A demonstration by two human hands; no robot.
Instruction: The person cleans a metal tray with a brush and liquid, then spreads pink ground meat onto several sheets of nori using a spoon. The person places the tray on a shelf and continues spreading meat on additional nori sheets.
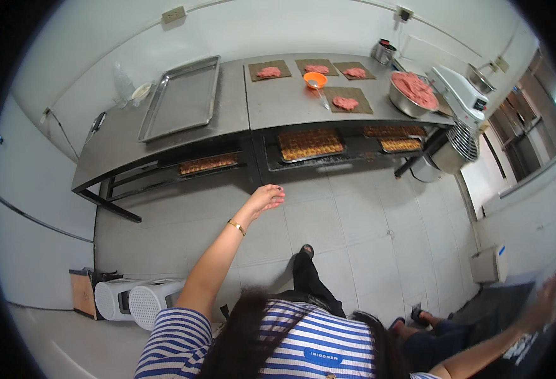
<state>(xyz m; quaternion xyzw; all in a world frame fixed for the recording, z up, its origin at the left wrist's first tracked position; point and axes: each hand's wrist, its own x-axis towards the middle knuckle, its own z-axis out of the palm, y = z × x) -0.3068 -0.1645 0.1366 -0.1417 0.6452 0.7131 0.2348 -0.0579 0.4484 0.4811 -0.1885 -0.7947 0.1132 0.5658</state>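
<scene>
The left grip [266, 199] hangs loose and half open, seemingly empty, the right grip [545, 300] too blurred to tell, and rightward on the far table [281, 98] the bowl [405, 105] heaped with pink paste [413, 88] could tip if bumped in passing.

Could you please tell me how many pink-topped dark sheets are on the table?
4: back-left sheet, back-middle sheet, back-right sheet, and front sheet, just right of the orange bowl.
</scene>
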